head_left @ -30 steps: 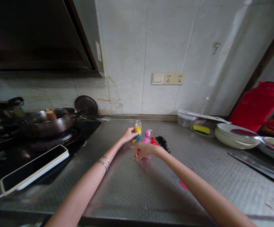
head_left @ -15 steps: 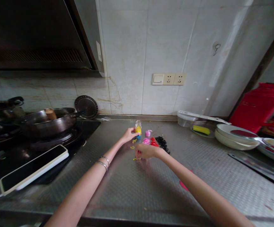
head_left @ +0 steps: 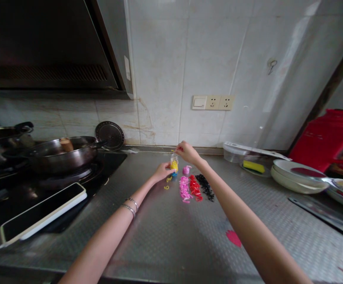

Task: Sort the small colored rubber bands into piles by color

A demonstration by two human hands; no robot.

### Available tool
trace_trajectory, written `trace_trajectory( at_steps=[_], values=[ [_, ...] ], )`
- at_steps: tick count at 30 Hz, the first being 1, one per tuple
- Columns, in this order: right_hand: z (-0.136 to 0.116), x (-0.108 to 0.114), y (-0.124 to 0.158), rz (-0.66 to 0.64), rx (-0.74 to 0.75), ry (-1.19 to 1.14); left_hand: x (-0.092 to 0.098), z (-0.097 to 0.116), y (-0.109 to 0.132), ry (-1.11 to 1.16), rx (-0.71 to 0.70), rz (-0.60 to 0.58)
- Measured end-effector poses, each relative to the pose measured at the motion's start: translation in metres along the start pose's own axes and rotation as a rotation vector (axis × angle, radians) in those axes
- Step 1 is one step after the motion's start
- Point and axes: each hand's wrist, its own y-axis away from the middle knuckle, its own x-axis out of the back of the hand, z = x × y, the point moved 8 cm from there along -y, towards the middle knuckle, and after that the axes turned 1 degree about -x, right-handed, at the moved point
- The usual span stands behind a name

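Note:
My left hand (head_left: pixel 163 172) is closed around the side of a small clear jar (head_left: pixel 174 162) standing upright on the metal counter. Yellow bands fill part of it above a blue layer. Over the jar's mouth, my right hand (head_left: pixel 186 151) pinches a small yellow rubber band (head_left: pixel 173 150). A few more yellow bands (head_left: pixel 167 184) lie in front of the jar. To the right are piles of pink bands (head_left: pixel 184 189), red bands (head_left: pixel 195 188) and black bands (head_left: pixel 205 187). A small pink lid-like piece (head_left: pixel 186 170) with a loop sits behind the pink pile.
On the left, a pan (head_left: pixel 63 156) rests on the stove, with a phone (head_left: pixel 42 213) at its front edge. At right stand a clear plastic tub (head_left: pixel 233 154), a yellow sponge (head_left: pixel 253 167), stacked bowls (head_left: pixel 295 182) and a red thermos (head_left: pixel 322 138). A pink-red patch (head_left: pixel 233 238) lies near my right forearm.
My right hand has risen from the counter in front of the jar to just above its mouth, bringing up a yellow rubber band. My left hand stays on the jar.

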Motion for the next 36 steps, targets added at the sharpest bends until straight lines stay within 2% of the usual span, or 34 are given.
trace_trajectory(
  at_steps=[4,7,12,17,21,26,33,36],
  values=[
    [0.003,-0.019,-0.007,-0.109,0.022,0.094,0.0,0.002,0.0,-0.002,0.004,-0.012],
    [0.009,-0.026,-0.009,-0.13,0.0,0.108,0.0,0.002,0.0,-0.01,0.007,-0.01],
    [0.015,-0.018,-0.005,-0.057,-0.022,0.039,-0.001,-0.006,-0.001,0.014,0.025,0.015],
    [0.028,-0.009,0.011,0.044,-0.086,-0.181,-0.001,-0.012,-0.001,0.086,0.042,0.025],
    [0.042,-0.026,0.024,0.019,-0.133,-0.31,-0.002,-0.009,-0.001,0.129,0.024,0.022],
    [0.05,-0.05,0.029,-0.013,-0.125,-0.33,-0.002,-0.008,-0.002,0.138,0.027,0.04],
    [0.051,-0.063,0.03,-0.029,-0.094,-0.388,-0.005,-0.006,0.0,0.16,0.065,0.07],
    [0.052,-0.068,0.031,-0.042,-0.106,-0.469,-0.005,-0.001,0.001,0.185,0.088,0.025]
  ],
)
